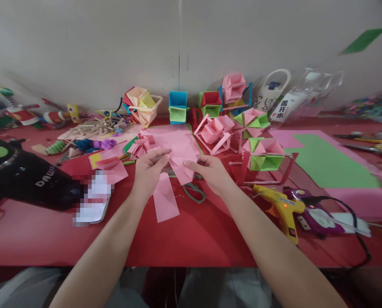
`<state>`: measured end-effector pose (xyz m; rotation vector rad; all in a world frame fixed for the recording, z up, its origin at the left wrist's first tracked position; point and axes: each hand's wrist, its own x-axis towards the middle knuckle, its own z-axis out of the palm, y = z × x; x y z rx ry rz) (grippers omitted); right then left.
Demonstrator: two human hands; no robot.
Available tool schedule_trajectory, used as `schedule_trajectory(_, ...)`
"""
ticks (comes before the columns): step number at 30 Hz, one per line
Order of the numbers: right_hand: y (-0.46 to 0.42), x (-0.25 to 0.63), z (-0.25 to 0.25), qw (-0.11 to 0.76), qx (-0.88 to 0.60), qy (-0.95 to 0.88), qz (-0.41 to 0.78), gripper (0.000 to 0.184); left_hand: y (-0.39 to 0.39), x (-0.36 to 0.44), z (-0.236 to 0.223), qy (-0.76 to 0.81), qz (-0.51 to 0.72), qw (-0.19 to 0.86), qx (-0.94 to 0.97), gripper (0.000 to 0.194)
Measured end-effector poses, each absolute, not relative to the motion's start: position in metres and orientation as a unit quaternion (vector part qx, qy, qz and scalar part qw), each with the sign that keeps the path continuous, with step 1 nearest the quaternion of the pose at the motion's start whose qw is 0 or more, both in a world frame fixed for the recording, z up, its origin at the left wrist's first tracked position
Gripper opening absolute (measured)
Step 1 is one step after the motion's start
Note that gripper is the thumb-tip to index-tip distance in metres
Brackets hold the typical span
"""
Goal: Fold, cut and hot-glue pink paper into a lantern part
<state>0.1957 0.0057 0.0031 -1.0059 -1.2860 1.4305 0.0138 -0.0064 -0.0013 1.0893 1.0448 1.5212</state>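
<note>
Between my two hands is a folded piece of pink paper, pinched at its left end by my left hand and at its right end by my right hand. Just below it, a pink paper strip lies on the red table. Behind my fingers larger pink sheets are spread out. Several small folded pink pieces sit beside my left hand. Green scissor handles show partly under the held paper, close to my right wrist.
A yellow glue gun with a lit light lies right of my forearm, by a purple power strip. Folded paper lanterns line the back. Left are a phone and a black tumbler; green paper lies right.
</note>
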Motion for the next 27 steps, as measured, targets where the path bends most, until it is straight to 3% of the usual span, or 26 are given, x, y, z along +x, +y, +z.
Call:
schedule_trajectory(7,0.009,0.199,0.000,0.480,-0.407,-0.505,0.590,0.033,-0.005,0.012,0.001,0.464,0.566,0.528,0.430,0.038)
schedule_trajectory(27,0.014,0.210,0.001,0.403,-0.409,-0.616,0.539,0.037,-0.005,0.002,0.001,0.483,0.460,0.524,0.530,0.026)
